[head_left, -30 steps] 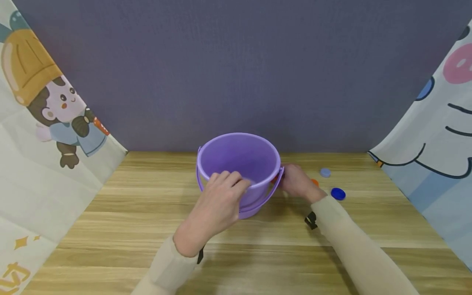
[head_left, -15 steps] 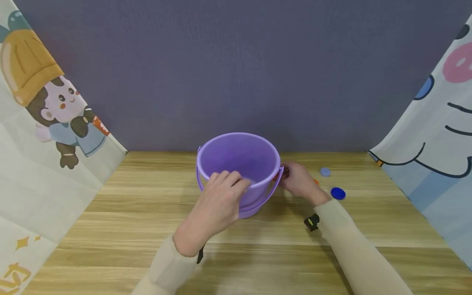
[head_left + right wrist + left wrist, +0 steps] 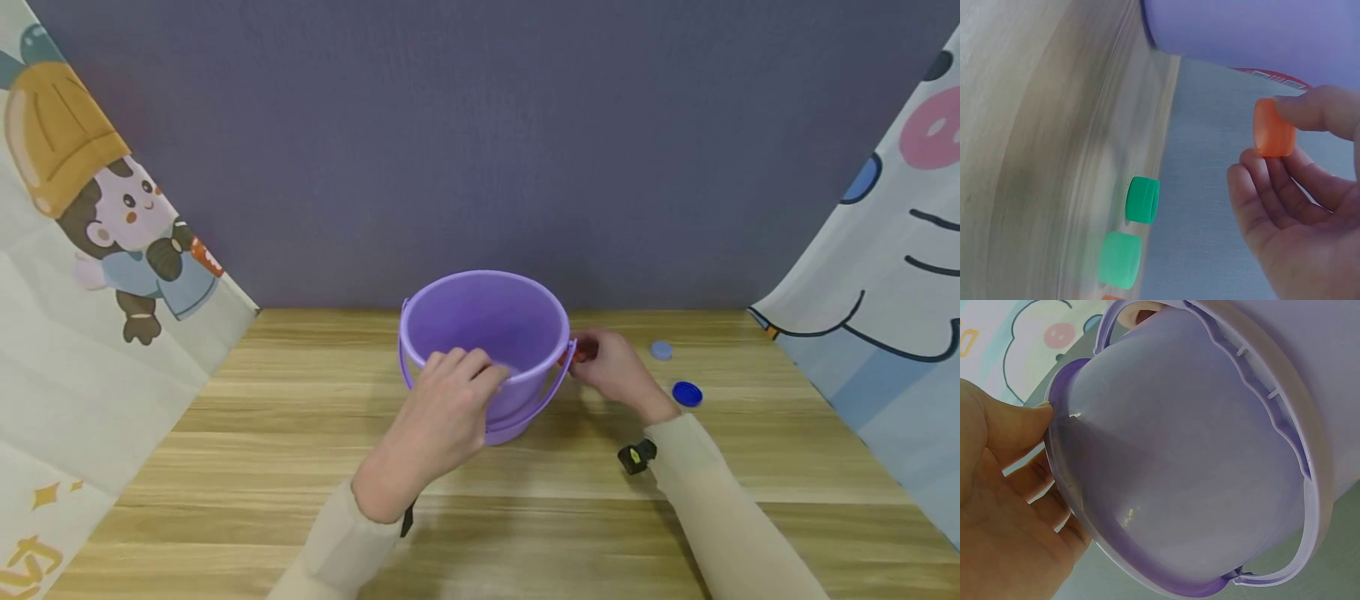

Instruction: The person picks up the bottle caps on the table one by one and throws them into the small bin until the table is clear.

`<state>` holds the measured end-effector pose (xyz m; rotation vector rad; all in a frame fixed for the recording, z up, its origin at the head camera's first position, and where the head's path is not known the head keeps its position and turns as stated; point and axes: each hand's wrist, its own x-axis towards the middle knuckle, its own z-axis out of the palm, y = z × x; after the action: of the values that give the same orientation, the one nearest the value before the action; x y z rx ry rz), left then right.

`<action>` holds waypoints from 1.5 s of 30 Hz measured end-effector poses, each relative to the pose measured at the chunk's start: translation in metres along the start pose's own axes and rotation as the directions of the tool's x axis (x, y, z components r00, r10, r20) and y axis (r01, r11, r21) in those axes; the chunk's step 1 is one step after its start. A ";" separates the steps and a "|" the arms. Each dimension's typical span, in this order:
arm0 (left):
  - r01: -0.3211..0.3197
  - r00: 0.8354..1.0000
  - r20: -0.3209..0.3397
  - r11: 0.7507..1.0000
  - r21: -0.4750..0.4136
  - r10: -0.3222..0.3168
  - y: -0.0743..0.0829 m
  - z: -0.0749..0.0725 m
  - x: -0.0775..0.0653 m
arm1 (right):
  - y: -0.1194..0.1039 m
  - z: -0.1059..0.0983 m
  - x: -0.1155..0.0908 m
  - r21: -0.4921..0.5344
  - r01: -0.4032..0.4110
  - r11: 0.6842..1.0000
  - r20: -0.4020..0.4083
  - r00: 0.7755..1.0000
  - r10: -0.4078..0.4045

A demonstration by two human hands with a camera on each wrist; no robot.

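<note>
A purple bucket (image 3: 517, 410) stands upright on the table, its handle (image 3: 557, 385) hanging down at the front. My left hand (image 3: 442, 408) grips the near rim, its thumb (image 3: 1019, 428) on the outer side in the left wrist view and the other fingers over the edge. Just right of the bucket, my right hand (image 3: 618, 375) pinches an orange bottle cap (image 3: 1274, 128) between thumb and fingertips. The right wrist view shows that cap held above the tabletop, apart from two green caps (image 3: 1142, 200) standing there.
A dark blue cap (image 3: 687, 394) and a pale blue cap (image 3: 662, 350) lie right of my right hand. Part of a red-and-white thing (image 3: 1272, 76) shows beside the bucket. Another orange thing (image 3: 1112, 297) peeks in at the right wrist view's bottom edge. A grey panel (image 3: 480, 167) backs the table.
My right hand has shifted slightly right and turned, showing more red-orange between it and the bucket. The orange cap behind its wrist has become hidden. My left hand keeps its place on the rim.
</note>
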<state>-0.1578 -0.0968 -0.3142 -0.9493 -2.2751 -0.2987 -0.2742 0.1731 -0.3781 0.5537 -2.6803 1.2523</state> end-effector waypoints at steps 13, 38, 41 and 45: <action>0.020 1.000 0.006 1.000 0.007 -0.020 -0.001 0.006 0.007 | -0.001 -0.006 0.006 0.040 -0.031 0.999 -0.006 0.999 0.031; 0.020 1.000 -0.003 1.000 0.015 -0.020 -0.003 0.009 0.008 | -0.013 -0.015 0.003 0.104 -0.007 0.995 -0.055 0.998 0.013; 0.018 1.000 -0.008 1.000 0.017 -0.018 -0.004 0.009 0.008 | -0.017 -0.017 0.001 0.108 -0.007 0.994 -0.055 0.998 0.013; 0.017 1.000 -0.010 1.000 0.020 -0.017 -0.005 0.010 0.008 | -0.023 -0.021 -0.001 0.115 -0.009 0.993 -0.058 0.998 0.016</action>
<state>-0.1700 -0.0915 -0.3168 -0.9172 -2.2740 -0.2866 -0.2652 0.1757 -0.3484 0.5066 -2.5806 1.4109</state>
